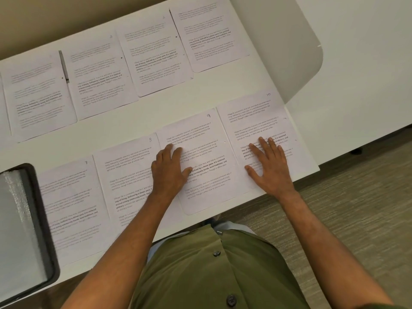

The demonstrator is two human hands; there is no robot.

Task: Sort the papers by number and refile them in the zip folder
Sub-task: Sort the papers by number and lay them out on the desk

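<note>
Resting flat on printed sheets, both hands lie with fingers extended and hold nothing. The left hand (170, 169) presses, palm down, across the seam between the white printed sheet numbered 8 (127, 175) and the white printed sheet numbered 9 (200, 163). The right hand (268, 167), fingers spread, presses on the white printed sheet numbered 10 (256, 117), at 3 o'clock from the left hand.

These sheets form the near row on the white rectangular counter (156, 112); the white printed sheet numbered 7 (69, 197) lies at the row's 9 o'clock end, just beside sheet 8. A far row of four more white printed sheets (156, 56) lies toward 12 o'clock, their numbers too blurred to read.

The black-edged translucent zip folder (20, 230) lies on the counter at 9 o'clock, just beside sheet 7 and well apart from both hands.

The person wears an olive-green buttoned shirt (211, 268), seen at 6 o'clock. A second white counter surface (356, 63) lies at 2 o'clock.
</note>
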